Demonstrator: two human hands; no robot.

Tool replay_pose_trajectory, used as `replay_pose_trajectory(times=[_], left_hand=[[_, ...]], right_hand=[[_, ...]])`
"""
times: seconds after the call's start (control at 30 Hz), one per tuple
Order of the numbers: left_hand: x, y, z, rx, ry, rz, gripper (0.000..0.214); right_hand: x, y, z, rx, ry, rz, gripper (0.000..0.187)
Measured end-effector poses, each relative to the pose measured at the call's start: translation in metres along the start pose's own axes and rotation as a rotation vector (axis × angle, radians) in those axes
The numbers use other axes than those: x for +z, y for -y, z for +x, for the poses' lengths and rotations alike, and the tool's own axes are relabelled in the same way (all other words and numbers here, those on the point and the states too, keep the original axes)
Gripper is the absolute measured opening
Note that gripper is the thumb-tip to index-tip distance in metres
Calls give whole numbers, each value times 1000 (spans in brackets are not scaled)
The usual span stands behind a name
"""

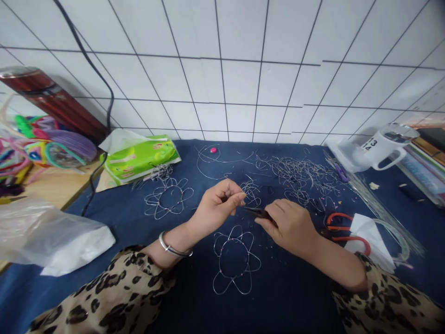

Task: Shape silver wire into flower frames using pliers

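Thumb and forefinger of my left hand [224, 202] are pinched together around something thin, most likely a bit of wire, too small to make out. My right hand [290, 226] is wrapped around dark-handled pliers [255, 211]; their narrow tips point left, just short of my left fingertips. Below my hands lies a flower-shaped wire piece [249, 254], a ring with looped petals and tiny pinkish spots. A second wire flower [159, 202] rests on the blue cloth [194, 297] to the left of my left hand.
Tangled wire pieces [302, 174] spread behind my right hand. Orange-handled scissors [365, 242] and straight wires [385, 208] lie at the right, near a white mug [385, 148]. A green tissue pack [142, 157] and a plastic bag [79, 236] are at the left.
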State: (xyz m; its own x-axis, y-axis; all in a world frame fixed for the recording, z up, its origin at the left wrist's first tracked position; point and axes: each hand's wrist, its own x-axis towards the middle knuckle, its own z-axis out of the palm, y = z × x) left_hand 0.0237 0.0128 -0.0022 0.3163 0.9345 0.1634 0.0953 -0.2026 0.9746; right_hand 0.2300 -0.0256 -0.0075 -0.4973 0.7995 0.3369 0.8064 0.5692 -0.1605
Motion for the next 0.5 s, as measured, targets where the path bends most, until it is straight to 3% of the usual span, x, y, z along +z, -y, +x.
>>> replay_pose_trajectory(times=[0.5], left_hand=[[2, 5, 2, -107, 124, -47, 13]], right_hand=[[-1, -7, 1, -157, -74, -284, 31]])
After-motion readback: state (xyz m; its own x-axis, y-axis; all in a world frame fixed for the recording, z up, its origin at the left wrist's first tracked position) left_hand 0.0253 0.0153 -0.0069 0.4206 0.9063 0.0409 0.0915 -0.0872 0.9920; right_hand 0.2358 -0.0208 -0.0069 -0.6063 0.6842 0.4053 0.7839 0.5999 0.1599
